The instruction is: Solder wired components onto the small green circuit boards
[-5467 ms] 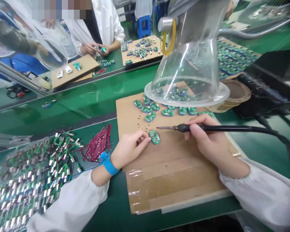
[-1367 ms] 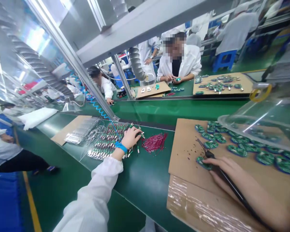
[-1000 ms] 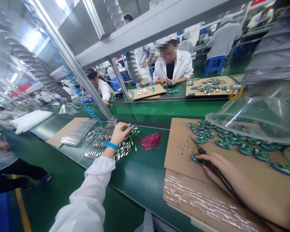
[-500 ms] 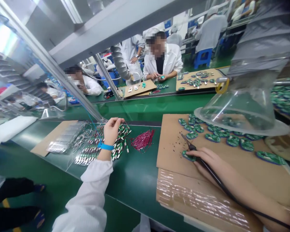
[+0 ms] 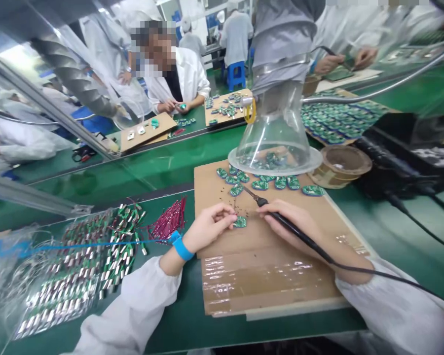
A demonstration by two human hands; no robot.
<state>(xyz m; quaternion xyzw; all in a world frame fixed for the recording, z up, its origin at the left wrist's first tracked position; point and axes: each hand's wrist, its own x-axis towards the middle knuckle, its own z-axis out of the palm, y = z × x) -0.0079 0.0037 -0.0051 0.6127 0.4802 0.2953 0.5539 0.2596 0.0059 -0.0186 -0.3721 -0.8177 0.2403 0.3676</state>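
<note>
Left hand [image 5: 207,229] back from wire pile [image 5: 122,236], grip pinching green board [image 5: 240,223]; right hand [image 5: 294,224] grip clamped on soldering iron [image 5: 263,203].

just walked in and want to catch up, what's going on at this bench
A person in white sleeves is working on a cardboard sheet on a green bench. The right hand holds a soldering iron, tip raised just above the sheet. The left hand, with a blue wrist strap, pinches its fingertips at the edge of a small green circuit board. More boards lie under a clear fume hood; red wires lie to the left.
</note>
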